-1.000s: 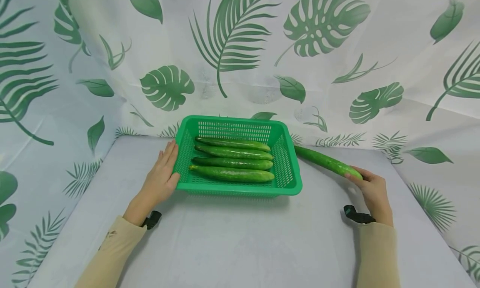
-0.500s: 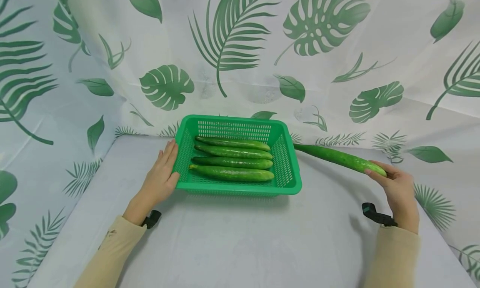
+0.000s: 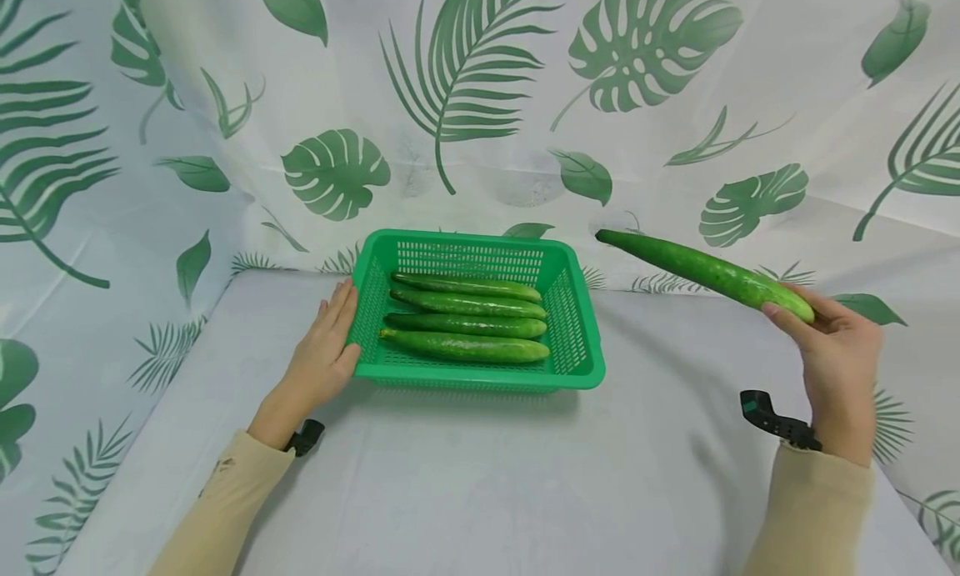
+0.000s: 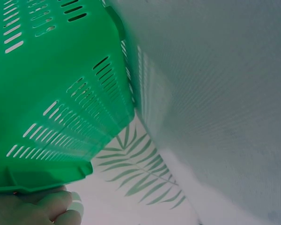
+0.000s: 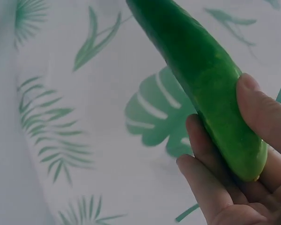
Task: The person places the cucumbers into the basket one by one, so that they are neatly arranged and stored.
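A long cucumber is raised above the table on the right, its dark narrow end pointing to the upper left. My right hand pinches its paler, blunt end between thumb and fingers, plain in the right wrist view, where the cucumber slants across. The green plastic basket stands in the middle with several cucumbers lying side by side in it. My left hand rests with straight fingers against the basket's left side. In the left wrist view, its fingertips show just under the basket rim.
A white cloth covers the table. Behind and at both sides hangs a white curtain printed with green leaves. The back edge of the table runs close behind the basket.
My right hand has lifted the cucumber up off the table and moved it to the right, clear of the basket's side. The left hand and the basket have stayed in place.
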{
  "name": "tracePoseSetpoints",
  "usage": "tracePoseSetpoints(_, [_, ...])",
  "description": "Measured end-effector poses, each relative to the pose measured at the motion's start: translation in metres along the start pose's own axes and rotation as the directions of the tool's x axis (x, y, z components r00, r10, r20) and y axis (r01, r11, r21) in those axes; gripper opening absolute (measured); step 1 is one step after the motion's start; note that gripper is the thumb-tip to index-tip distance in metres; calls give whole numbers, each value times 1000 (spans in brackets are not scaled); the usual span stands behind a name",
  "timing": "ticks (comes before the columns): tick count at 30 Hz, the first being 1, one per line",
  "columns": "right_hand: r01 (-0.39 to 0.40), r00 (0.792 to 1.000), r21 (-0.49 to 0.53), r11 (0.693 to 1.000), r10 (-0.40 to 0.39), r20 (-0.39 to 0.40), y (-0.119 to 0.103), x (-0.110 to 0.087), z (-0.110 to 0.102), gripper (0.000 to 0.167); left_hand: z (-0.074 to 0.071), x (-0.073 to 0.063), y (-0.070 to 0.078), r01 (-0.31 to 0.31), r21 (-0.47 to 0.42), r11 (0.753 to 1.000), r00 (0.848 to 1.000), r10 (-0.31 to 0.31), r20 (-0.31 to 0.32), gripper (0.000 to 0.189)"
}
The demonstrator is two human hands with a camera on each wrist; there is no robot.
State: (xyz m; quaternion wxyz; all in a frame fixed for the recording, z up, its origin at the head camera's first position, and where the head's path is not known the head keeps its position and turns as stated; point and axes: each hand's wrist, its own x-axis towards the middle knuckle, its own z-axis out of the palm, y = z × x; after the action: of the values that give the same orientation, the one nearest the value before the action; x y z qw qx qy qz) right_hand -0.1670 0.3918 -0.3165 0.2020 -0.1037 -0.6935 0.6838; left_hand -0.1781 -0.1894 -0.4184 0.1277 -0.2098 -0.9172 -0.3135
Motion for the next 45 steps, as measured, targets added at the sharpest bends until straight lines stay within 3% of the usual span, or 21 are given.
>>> tracePoseSetpoints(6, [35,999,92,995,-37,23,-21,-2,25,52,1,0,-1,3,7,1000,1000,-3,-4,71])
tracePoseSetpoints(11, [107,986,152,983,-124,108,-27,-9,55,50,1,0,-1,2,6,1000,1000,-2,-10,71])
tracePoseSetpoints(14, [161,971,138,977,-182,155,-26,-14,75,48,1,0,-1,3,2,1000,1000,-3,-8,71])
tracePoseSetpoints(20, [284,928,1,959,-276,249,-19,-28,113,42,1,0,-1,0,7,1000,1000,0,-13,71])
tracePoseSetpoints(24, [303,895,40,952,-299,331,-11,-36,134,39,2,0,-1,-3,6,1000,1000,3,-13,71])
tracePoseSetpoints(31, [309,844,-73,948,-239,480,13,-51,160,40,2,0,-1,0,-2,1000,1000,0,-9,71])
tracePoseSetpoints(34, [291,822,-116,950,-186,538,25,-58,168,40,2,0,-1,0,3,1000,1000,0,-10,71])
tracePoseSetpoints(37, [257,812,-174,951,-116,572,35,-64,174,41,2,0,-1,-1,9,1000,1000,1,-9,71])
tracePoseSetpoints(41, [247,796,-273,930,-34,604,45,-68,180,41,2,0,-1,-3,15,1000,1000,3,-8,71])
tracePoseSetpoints(45, [284,769,-322,903,-14,639,51,-69,183,40,2,1,0,-3,12,1000,1000,3,-7,71])
